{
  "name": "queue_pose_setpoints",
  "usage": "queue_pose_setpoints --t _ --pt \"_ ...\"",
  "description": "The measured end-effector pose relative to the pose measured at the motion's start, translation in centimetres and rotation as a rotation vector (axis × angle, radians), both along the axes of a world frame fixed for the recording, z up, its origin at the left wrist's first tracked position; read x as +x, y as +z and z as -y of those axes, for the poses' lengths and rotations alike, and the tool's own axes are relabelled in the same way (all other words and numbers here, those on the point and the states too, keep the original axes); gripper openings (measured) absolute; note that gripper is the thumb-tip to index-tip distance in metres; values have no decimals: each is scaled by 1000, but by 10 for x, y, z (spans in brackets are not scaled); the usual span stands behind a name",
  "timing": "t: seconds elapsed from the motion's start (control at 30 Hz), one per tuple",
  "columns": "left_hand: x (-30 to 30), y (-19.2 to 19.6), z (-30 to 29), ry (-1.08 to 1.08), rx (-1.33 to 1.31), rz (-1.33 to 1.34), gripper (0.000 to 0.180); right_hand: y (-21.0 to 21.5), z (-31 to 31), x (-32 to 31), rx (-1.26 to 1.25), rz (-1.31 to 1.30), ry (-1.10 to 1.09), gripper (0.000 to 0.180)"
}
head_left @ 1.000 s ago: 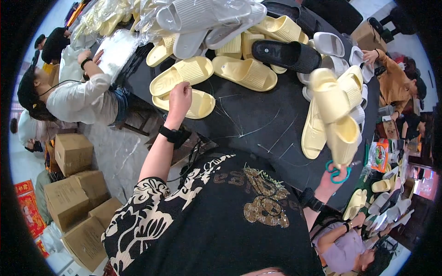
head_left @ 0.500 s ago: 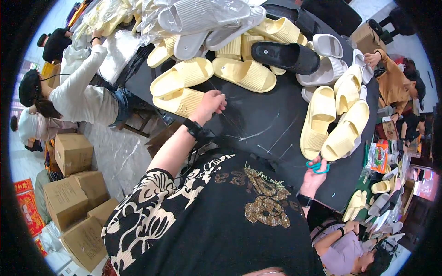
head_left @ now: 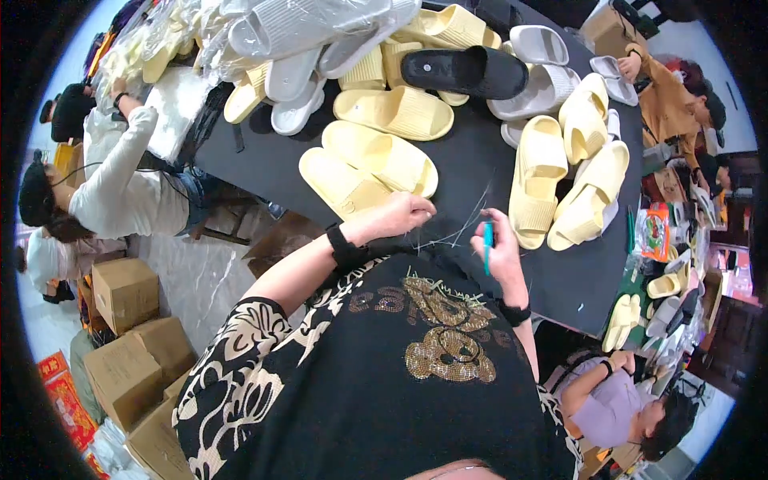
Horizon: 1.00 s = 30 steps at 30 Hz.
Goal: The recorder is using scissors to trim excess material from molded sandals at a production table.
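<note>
My left hand [head_left: 404, 214] is closed on a bunch of thin clear plastic strands [head_left: 448, 236] above the black table [head_left: 480, 184]. My right hand [head_left: 498, 250] grips small teal scissors [head_left: 487, 242], pointing down, close to those strands. The two hands are a short way apart in front of my chest. Just beyond my left hand lies a pair of pale yellow slide sandals [head_left: 368, 168]. More yellow slides [head_left: 560, 180] lie to the right of my right hand.
A black slide [head_left: 464, 70], grey slides [head_left: 538, 84] and bagged slides [head_left: 296, 24] fill the table's far side. A person in white [head_left: 120, 192] sits at left beside cardboard boxes [head_left: 128, 336]. Other people work at the right and lower right.
My left hand came back from the yellow slides toward my chest and now pinches the strands. My right hand rose with the scissors to meet it. The slides at right were set down.
</note>
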<state>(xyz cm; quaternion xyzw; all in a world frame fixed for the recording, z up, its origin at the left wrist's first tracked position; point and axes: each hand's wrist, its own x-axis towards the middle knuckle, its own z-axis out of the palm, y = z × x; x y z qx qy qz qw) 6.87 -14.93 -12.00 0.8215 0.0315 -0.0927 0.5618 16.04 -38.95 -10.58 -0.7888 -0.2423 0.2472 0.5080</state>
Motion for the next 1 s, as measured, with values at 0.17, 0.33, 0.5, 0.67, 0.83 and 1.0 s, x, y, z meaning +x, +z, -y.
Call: queue_pose_setpoints --t 0.17,0.33,0.5,0.67,0.83,1.0 --pt "-21 -1 -10 114 -71 -135 22 -7 -17 -1 -199 267 145 43" --pt "-35 -5 -19 127 -6 -120 25 -2 -34 -1 -369 776 362 48" --pt "-37 6 -16 153 -18 -133 26 -11 -48 -2 -357 929 410 49" --pt "-39 5 -14 149 -39 -129 25 -14 -58 -4 -343 936 416 44" --pt "-43 1 -14 136 14 -47 23 -19 -58 -4 -315 808 412 40" --pt "-53 0 -18 66 68 -66 22 -27 -57 0 -248 663 289 36"
